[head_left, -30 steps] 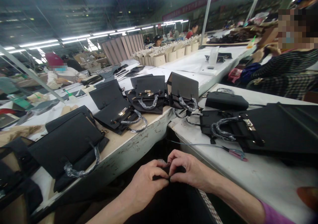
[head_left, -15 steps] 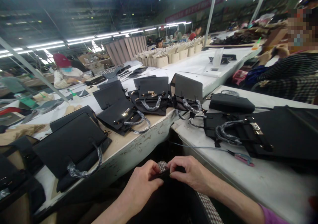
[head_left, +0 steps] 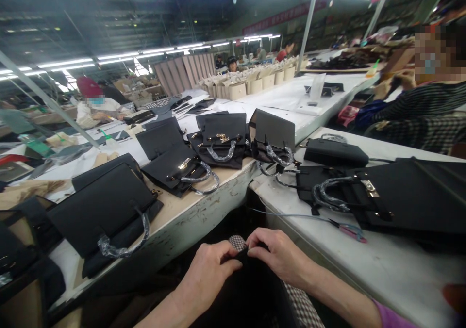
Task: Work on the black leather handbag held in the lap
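My left hand [head_left: 209, 272] and my right hand [head_left: 282, 257] meet low in the middle, in the gap between two worktables. Both pinch the top edge of a black piece of material [head_left: 251, 289] that lies over my lap, with checked fabric [head_left: 238, 242] showing behind it. Fingers of both hands are closed tight on that edge. The nearest things on the tables are a black handbag with wrapped handles [head_left: 382, 197] to the right and another black handbag [head_left: 105, 211] to the left.
Several more black handbags [head_left: 220, 139] lie along the left table [head_left: 196, 211]. A thin tool with a pink grip [head_left: 345, 228] and its cable lie on the white right table [head_left: 382, 265]. A person in a striped top [head_left: 422, 105] sits at far right; other workers sit further back.
Both hands have dropped slightly and stayed pinched on the black piece. The checked fabric behind it has come into view. The camera has shifted a little.
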A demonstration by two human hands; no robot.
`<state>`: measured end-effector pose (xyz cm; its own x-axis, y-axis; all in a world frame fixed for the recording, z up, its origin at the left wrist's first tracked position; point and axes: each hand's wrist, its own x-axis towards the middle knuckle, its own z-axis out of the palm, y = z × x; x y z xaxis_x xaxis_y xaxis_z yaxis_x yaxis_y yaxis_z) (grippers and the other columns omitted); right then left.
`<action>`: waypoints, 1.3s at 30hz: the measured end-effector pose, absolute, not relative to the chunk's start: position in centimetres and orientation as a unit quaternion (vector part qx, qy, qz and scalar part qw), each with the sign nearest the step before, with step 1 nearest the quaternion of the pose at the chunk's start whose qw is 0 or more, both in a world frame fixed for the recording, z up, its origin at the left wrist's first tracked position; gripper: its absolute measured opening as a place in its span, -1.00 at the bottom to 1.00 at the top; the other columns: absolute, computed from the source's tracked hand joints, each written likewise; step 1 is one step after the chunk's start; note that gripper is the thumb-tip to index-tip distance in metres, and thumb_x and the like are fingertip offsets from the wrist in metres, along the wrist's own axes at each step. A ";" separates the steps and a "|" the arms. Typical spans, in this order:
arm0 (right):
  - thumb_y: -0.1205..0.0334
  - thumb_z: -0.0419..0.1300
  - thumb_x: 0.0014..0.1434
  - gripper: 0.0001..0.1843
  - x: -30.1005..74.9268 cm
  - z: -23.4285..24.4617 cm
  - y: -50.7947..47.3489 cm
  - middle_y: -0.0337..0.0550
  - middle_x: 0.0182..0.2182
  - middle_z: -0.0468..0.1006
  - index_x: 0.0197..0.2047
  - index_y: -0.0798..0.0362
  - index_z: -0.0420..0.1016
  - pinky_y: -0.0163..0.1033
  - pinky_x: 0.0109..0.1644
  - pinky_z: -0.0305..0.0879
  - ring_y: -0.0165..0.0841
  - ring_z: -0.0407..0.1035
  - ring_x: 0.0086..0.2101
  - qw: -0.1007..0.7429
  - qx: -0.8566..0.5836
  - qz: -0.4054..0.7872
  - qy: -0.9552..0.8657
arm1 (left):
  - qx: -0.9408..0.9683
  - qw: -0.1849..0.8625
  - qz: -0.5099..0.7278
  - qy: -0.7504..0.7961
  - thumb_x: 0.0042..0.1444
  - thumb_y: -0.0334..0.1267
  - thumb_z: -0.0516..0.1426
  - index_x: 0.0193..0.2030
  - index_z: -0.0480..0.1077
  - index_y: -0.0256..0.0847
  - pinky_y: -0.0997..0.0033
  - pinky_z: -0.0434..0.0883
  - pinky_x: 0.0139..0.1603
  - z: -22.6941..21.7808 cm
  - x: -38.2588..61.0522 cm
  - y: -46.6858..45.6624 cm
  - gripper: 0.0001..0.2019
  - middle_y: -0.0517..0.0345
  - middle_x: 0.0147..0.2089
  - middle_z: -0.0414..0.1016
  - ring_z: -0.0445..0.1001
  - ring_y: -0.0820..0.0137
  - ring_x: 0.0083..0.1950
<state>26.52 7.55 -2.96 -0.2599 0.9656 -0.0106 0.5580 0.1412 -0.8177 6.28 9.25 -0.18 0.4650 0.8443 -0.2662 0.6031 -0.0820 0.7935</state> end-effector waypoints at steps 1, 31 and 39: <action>0.42 0.22 0.15 -0.90 26.5 -2.9 7.5 -0.22 -0.39 0.56 -0.39 0.07 0.46 -0.29 -0.25 0.24 -0.34 0.42 -0.34 0.274 -0.545 0.367 -0.703 | 0.729 0.451 0.133 0.497 0.10 -0.25 0.19 -0.34 0.56 -0.16 0.44 0.28 -0.28 -0.2 6.3 9.2 -0.89 0.30 -0.39 0.56 0.46 0.36 -0.31; 0.43 0.15 0.07 -0.84 26.6 -3.4 7.9 -0.28 -0.37 0.51 -0.25 0.06 0.47 -0.31 -0.26 0.25 -0.37 0.37 -0.34 0.315 -0.521 0.490 -0.624 | 0.733 0.475 0.154 0.462 0.10 -0.31 0.15 -0.28 0.51 -0.16 0.50 0.25 -0.29 -1.1 6.6 10.0 -0.90 0.29 -0.38 0.52 0.41 0.44 -0.34; 0.40 0.12 0.09 -0.72 26.2 -4.1 8.1 -0.20 -0.31 0.49 -0.23 0.01 0.65 -0.24 -0.15 0.25 -0.31 0.39 -0.26 0.297 -0.509 0.453 -0.669 | 0.804 0.309 0.075 0.503 0.24 -0.24 0.09 -0.46 0.45 -0.20 0.48 0.16 -0.39 -1.0 5.0 8.8 -0.74 0.27 -0.51 0.40 0.34 0.46 -0.46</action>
